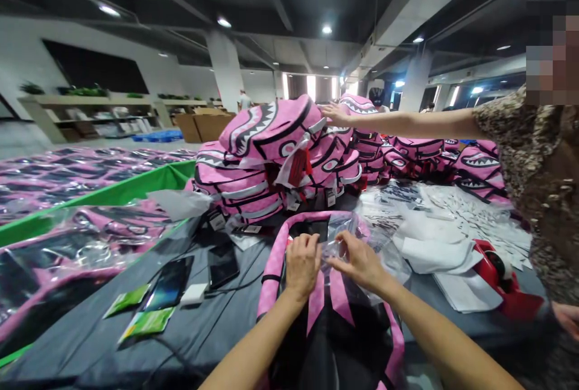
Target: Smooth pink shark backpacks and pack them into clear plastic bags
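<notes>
A pink and black backpack (271,257) lies in front of me on the grey-covered table, its black side with pink stripes facing up. Clear plastic film (346,224) covers part of its upper end. My left hand (303,263) rests over that end with its fingers curled down and closed on the film; the fingertips are partly hidden. Just to the right, my right hand (362,263) is open over the film, thumb and forefinger apart.
Pink shark-mouth backpacks (271,131) are piled ahead, where another person's hand (335,114) reaches in from the right. Phones (169,281) and green packets (145,325) lie left. White sheets (465,287) and a red tape dispenser (506,281) lie right. A green-edged bin (131,188) holds wrapped bags.
</notes>
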Demonstrator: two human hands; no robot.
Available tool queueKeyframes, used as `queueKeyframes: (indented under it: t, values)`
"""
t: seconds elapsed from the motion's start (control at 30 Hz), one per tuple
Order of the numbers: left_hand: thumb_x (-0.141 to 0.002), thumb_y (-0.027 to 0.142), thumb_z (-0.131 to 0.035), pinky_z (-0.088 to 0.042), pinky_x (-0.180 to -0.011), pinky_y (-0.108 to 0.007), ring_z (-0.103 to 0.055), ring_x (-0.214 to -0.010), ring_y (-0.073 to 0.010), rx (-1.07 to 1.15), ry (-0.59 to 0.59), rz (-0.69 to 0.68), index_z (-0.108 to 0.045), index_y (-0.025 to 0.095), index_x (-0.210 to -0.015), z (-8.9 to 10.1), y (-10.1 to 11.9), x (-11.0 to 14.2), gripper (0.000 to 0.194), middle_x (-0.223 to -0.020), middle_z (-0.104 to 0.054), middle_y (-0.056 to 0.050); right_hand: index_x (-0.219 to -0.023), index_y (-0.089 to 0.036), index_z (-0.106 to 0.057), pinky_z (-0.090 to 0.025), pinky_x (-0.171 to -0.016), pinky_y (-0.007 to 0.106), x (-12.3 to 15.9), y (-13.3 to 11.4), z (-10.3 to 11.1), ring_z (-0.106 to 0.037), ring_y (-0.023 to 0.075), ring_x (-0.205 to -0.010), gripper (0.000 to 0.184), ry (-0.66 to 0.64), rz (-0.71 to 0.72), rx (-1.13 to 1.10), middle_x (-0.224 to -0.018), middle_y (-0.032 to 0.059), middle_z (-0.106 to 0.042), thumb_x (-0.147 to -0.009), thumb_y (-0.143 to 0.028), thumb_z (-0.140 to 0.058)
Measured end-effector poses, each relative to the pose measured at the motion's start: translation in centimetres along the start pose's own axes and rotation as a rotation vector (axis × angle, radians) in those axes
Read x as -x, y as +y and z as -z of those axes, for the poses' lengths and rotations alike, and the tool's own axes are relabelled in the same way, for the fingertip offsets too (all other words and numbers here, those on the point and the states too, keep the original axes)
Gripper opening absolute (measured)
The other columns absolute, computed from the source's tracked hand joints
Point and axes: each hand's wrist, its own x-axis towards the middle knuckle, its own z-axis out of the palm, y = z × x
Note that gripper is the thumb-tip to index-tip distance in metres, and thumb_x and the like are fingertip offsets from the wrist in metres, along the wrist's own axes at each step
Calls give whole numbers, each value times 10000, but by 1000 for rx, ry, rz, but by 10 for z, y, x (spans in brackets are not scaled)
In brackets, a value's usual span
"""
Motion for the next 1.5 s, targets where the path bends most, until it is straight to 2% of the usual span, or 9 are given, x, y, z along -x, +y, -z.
queueKeyframes:
  t: [0.07,0.17,0.43,0.57,0.77,1.03,1.23,1.37,1.5]
  values:
    - [-969,215,-419,-520,-843,-415,-653,-894,-263,37,56,39,-705,172,-1094,2,-12,-10,315,-949,-690,-94,-1158,-221,-592,-449,-733,296,18,5,10,-653,234,-898,395,-37,1,250,-1054,71,-669,-788,-195,-726]
    - [-991,224,-390,-522,-819,-370,-670,-879,-235,137,235,4,-704,170,-1136,8,-26,-11,350,-966,-720,-85,-968,-216,-654,-453,-723,314,50,26,20,-661,231,-828,104,-28,-152,353,-994,88,-687,-887,-178,-601]
    - [-985,224,-411,-497,-764,-364,-691,-816,-229,107,240,-134,-761,184,-1028,9,-23,27,355,-893,-780,-68,-756,-229,-507,-458,-652,277,110,22,35,-561,175,-661,479,122,-321,-475,-676,-5,-562,-977,-640,-399]
    - [-991,247,-401,-505,-768,-358,-703,-818,-216,189,307,-112,-763,185,-986,25,-23,25,367,-898,-793,-53,-798,-251,-508,-399,-571,271,125,11,35,-502,162,-579,374,132,-268,-186,-652,-29,-523,-949,-593,-503]
    - [-982,225,-433,-505,-861,-372,-679,-752,-182,210,400,-141,-750,202,-1043,49,-21,41,323,-861,-785,-30,-786,-306,-690,-369,-505,314,144,78,39,-648,251,-650,163,129,-293,216,-787,57,-682,-826,-391,-557]
    - [-898,216,-451,-537,-684,-355,-675,-698,-212,254,-61,-44,-781,262,-871,12,-30,66,334,-755,-765,-3,-1012,-247,-699,-546,-689,358,163,66,52,-690,260,-766,430,211,-720,-765,-886,69,-731,-733,-574,-686]
    - [-977,243,-475,-518,-806,-367,-662,-782,-209,203,416,-94,-714,241,-1068,55,-31,58,256,-839,-750,-17,-838,-331,-714,-504,-648,318,206,66,28,-652,242,-742,150,52,-345,40,-822,65,-686,-867,-365,-571]
    - [-928,98,-447,-492,-845,-356,-634,-649,-152,163,253,-421,-658,205,-1095,47,0,65,290,-726,-686,16,-730,-252,-625,-468,-583,311,194,104,76,-605,224,-591,149,206,-680,209,-628,46,-609,-843,-327,-561]
    - [-906,30,-367,-503,-936,-351,-642,-599,-112,233,-19,-638,-639,209,-1089,15,27,65,373,-723,-689,42,-718,-237,-545,-548,-674,333,144,119,134,-640,206,-674,207,287,-822,-475,-679,30,-647,-792,-395,-658]
